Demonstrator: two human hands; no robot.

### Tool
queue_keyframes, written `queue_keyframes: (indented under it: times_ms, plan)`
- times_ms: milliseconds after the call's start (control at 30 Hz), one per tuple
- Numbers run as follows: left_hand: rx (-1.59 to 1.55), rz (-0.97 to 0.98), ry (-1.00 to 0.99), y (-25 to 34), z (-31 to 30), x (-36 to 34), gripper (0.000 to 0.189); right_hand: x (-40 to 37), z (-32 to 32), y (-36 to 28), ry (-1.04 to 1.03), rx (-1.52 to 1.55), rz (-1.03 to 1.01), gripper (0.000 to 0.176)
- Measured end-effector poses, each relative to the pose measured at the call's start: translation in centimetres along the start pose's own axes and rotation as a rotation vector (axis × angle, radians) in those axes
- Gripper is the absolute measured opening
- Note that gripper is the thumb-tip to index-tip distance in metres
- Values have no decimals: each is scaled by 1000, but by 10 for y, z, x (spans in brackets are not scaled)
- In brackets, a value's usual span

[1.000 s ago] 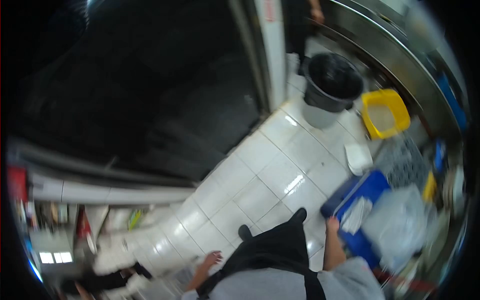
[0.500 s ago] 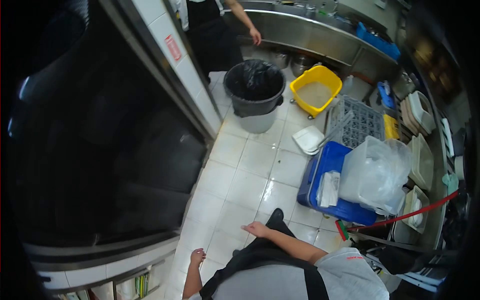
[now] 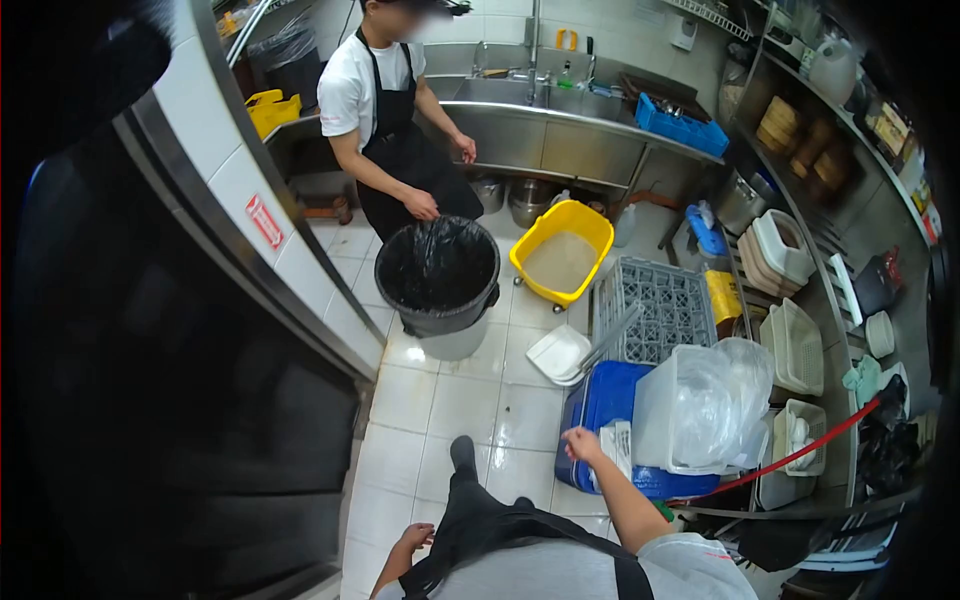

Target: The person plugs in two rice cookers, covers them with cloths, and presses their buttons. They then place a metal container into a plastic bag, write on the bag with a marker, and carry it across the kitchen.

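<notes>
My right hand (image 3: 580, 444) hangs over the edge of a blue cooler box (image 3: 600, 392), near a white folded paper or cloth (image 3: 616, 450) on its lid. Its fingers look loosely curled, and whether it holds anything is too small to tell. My left hand (image 3: 418, 537) is low beside my dark apron, fingers apart, holding nothing visible. A clear plastic tub with plastic bags (image 3: 700, 410) rests on the cooler. Ahead stands a bin lined with a black bag (image 3: 438, 275); a co-worker in a black apron (image 3: 385, 110) touches its rim with one hand.
A yellow wheeled mop bucket (image 3: 563, 250), a white dustpan (image 3: 560, 354) and a grey rack (image 3: 655, 310) stand ahead on the tiled floor. Shelves with white trays (image 3: 795, 345) line the right, with a red pole (image 3: 820, 440) slanting across. A steel sink (image 3: 500, 92) is at the back.
The view has tilted up and moved forward, showing more of the co-worker, whose hand is now at the bin. My right hand has moved to the right, over the cooler's edge.
</notes>
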State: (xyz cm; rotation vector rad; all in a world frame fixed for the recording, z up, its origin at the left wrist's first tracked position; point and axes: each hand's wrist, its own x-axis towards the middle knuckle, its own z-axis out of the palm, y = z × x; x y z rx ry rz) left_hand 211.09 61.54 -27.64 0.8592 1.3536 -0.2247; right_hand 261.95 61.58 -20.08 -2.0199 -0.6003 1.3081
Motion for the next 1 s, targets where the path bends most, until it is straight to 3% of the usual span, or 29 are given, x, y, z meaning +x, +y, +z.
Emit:
queue_keyframes:
  times_ms: [133, 200, 233, 333, 433, 467, 533, 600, 633, 733, 900, 1000]
  plan:
    - [228, -3, -56, 64, -65, 38, 31, 4, 6, 9, -159, 75, 333, 30]
    - [306, 27, -23, 109, -108, 60, 31, 17, -3, 42, -176, 138, 316, 32]
    - [327, 35, 5, 134, -129, 70, 32, 16, -6, 34, -135, 71, 406, 31]
    - [355, 176, 171, 221, -187, 112, 35, 19, -16, 4, 31, 187, 314, 28]
    - [566, 511, 232, 299, -239, 157, 30, 19, -6, -31, 286, 393, 177, 28]
    - [577, 405, 301, 326, -246, 165, 35, 17, -1, -42, 310, 414, 182, 27]
    - [649, 441, 398, 379, -251, 169, 39, 18, 12, -51, 287, 433, 225, 27]
    - [358, 525, 333, 418, -232, 153, 30, 12, 25, -52, 201, 373, 303, 27]
    - [200, 591, 301, 429, -221, 151, 30, 12, 28, -53, 160, 341, 335, 27]
    - [296, 523, 148, 440, -187, 143, 31, 4, 40, -47, 89, 298, 403, 32]
    - [515, 257, -142, 386, -154, 152, 34, -10, 38, -21, 160, 411, 417, 29]
    - [534, 140, -184, 356, -152, 155, 36, -18, 28, -11, 164, 394, 469, 45]
